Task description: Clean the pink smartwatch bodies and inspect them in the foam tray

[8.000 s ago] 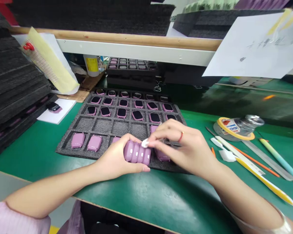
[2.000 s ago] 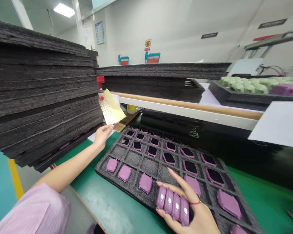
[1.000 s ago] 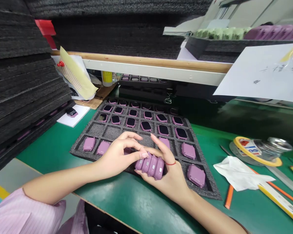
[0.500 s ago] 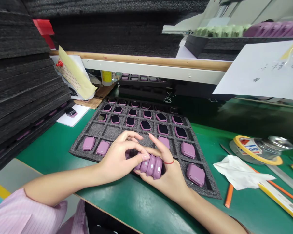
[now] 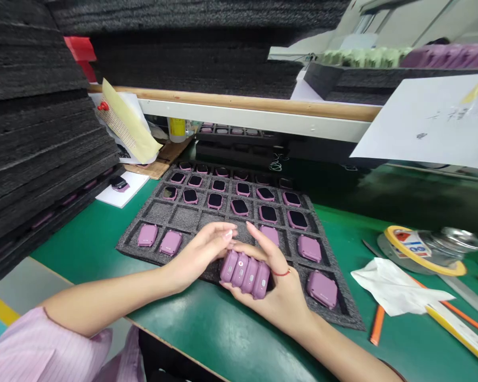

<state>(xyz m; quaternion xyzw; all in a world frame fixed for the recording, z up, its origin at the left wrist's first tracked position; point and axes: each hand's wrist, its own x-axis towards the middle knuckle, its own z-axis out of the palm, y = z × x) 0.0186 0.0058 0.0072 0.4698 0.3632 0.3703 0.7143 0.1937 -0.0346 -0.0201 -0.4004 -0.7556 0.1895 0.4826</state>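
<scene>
Watch cases (image 5: 250,276) in the right hand (image 5: 284,291) partly hide the foam tray (image 5: 159,213).

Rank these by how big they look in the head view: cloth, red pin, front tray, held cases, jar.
1. Front tray
2. Cloth and jar: they look alike, so not ranked against each other
3. Held cases, taken together
4. Red pin

Left fingers (image 5: 215,229) loosely bent, right fingers (image 5: 267,247) curled in a grip
</scene>
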